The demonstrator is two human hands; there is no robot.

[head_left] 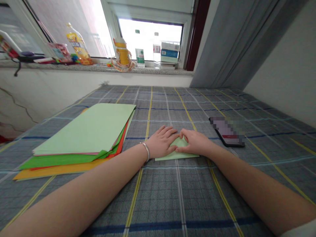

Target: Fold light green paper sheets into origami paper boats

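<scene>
My left hand (161, 142) and my right hand (195, 142) lie on a folded piece of pale green paper (176, 155), fingertips meeting above it and pressing it to a grey checked bedsheet (158, 194). The hands hide most of the fold. A silver bangle (146, 151) circles my left wrist. Left of that hand lies a stack of coloured paper sheets (84, 130), with pale green on top and darker green, red and orange beneath. My left hand is not touching the stack.
A phone (227, 131) with a blurred screen lies right of my right hand. The sheet ends at a cracked white wall (22, 105) below a windowsill (98, 68) holding bottles and boxes. A grey curtain (237, 42) hangs at the right.
</scene>
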